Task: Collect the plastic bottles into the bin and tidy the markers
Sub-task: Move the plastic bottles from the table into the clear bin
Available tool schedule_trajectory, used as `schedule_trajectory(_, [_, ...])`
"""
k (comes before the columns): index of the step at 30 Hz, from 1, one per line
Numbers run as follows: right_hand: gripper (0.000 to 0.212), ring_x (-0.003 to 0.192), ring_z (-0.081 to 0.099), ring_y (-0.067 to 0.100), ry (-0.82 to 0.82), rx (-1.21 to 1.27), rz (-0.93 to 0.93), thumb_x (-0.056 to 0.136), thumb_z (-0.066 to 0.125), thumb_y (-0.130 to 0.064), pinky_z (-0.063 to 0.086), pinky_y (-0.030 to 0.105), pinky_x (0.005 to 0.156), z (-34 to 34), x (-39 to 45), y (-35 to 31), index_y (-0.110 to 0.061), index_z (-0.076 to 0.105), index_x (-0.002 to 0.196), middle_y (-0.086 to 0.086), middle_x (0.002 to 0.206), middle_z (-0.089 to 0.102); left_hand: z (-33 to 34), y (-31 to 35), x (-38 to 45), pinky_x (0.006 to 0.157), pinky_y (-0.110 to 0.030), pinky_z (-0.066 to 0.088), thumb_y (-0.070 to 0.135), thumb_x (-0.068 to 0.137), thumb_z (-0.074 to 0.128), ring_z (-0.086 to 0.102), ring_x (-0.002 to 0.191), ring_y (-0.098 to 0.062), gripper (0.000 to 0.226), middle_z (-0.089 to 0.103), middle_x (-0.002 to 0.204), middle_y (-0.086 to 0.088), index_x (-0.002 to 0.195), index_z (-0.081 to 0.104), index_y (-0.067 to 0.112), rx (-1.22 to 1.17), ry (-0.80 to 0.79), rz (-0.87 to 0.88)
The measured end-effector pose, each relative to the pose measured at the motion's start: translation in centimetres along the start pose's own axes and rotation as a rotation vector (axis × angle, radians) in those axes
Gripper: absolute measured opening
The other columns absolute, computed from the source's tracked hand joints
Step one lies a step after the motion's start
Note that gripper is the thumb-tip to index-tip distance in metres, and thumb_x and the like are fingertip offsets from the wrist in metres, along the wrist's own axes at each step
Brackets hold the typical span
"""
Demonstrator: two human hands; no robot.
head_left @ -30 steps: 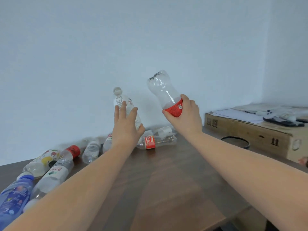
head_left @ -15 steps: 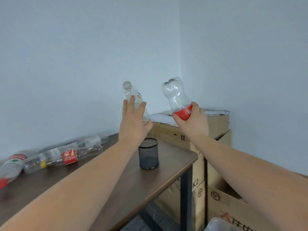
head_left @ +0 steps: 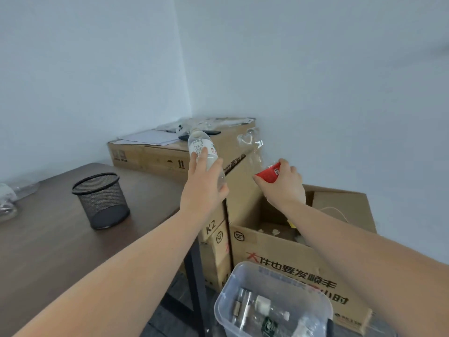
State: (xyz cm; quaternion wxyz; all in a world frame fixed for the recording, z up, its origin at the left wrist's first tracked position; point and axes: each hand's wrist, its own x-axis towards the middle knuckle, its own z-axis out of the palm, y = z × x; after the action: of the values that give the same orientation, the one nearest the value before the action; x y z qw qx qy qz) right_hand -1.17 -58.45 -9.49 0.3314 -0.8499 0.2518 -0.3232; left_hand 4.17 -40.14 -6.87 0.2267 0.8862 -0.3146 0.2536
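My left hand (head_left: 204, 190) grips a clear bottle with a white label (head_left: 200, 145), held past the table's right edge. My right hand (head_left: 283, 184) grips a clear bottle with a red label (head_left: 254, 144), bottom end up, over an open cardboard box (head_left: 279, 249). A clear plastic bin (head_left: 272, 276) stands on the floor below my right forearm, with several bottles lying inside. More clear bottles (head_left: 9, 198) lie at the table's far left edge, mostly cut off. No markers are visible.
A black mesh pen cup (head_left: 100, 200) stands on the dark wooden table (head_left: 48, 251). Stacked cardboard boxes (head_left: 155, 154) sit against the corner wall, with papers and small items on top. A black table leg (head_left: 196, 276) runs down beside the bin.
The view has swung right and down, and both hands have carried their bottles off the table toward the boxes. The bin has come fully into view.
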Motion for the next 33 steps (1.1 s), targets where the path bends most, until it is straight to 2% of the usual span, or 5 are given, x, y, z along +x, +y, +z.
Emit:
schedule_trajectory(13, [0.082,0.123,0.041,0.028,-0.119,-0.153,0.247,0.077,0.068,-0.058,0.047,0.048,0.094,2.5,-1.0,14.4,-0.020,0.031,0.140,0.008,0.130,0.046,13.5,2.0,-3.6,0.113,-0.043,0.027,0.029,0.092,0.058,-0.001,0.147,-0.029,0.060,0.010,0.158,-0.008,0.146,0.034,0.020,-0.002,-0.311,-0.012])
schedule_trajectory(16, [0.083,0.125,0.039,0.027,-0.156,-0.168,0.292,0.076,0.068,-0.057,0.047,0.048,0.094,3.7,-1.5,16.9,-0.021,0.029,0.140,0.008,0.132,0.045,16.3,1.7,-5.2,0.109,-0.042,0.032,0.027,0.091,0.057,0.001,0.147,-0.029,0.056,0.014,0.157,-0.009,0.144,0.037,0.020,0.002,-0.374,-0.037])
schedule_trajectory(20, [0.082,0.124,0.040,0.026,-0.183,-0.180,0.311,0.076,0.068,-0.058,0.047,0.046,0.094,5.4,-1.8,19.3,-0.022,0.030,0.139,0.007,0.132,0.045,19.5,1.5,-6.8,0.110,-0.043,0.034,0.030,0.090,0.059,0.005,0.146,-0.030,0.055,0.019,0.156,-0.009,0.141,0.040,0.022,0.012,-0.469,-0.057])
schedule_trajectory(25, [0.081,0.119,0.043,0.023,-0.231,-0.176,0.314,0.075,0.067,-0.060,0.050,0.046,0.093,7.7,-2.3,21.5,-0.024,0.032,0.138,0.004,0.127,0.047,23.1,1.0,-9.4,0.113,-0.046,0.031,0.034,0.091,0.058,-0.001,0.147,-0.028,0.056,0.009,0.159,-0.005,0.141,0.035,0.028,0.010,-0.649,-0.048])
schedule_trajectory(33, [0.084,0.120,0.043,0.023,-0.297,-0.171,0.316,0.073,0.067,-0.063,0.050,0.049,0.093,11.1,-3.3,23.2,-0.027,0.030,0.139,0.002,0.126,0.046,26.8,0.3,-12.2,0.113,-0.041,0.030,0.036,0.095,0.053,-0.003,0.147,-0.032,0.063,0.004,0.160,-0.010,0.150,0.024,0.024,0.048,-0.726,-0.016])
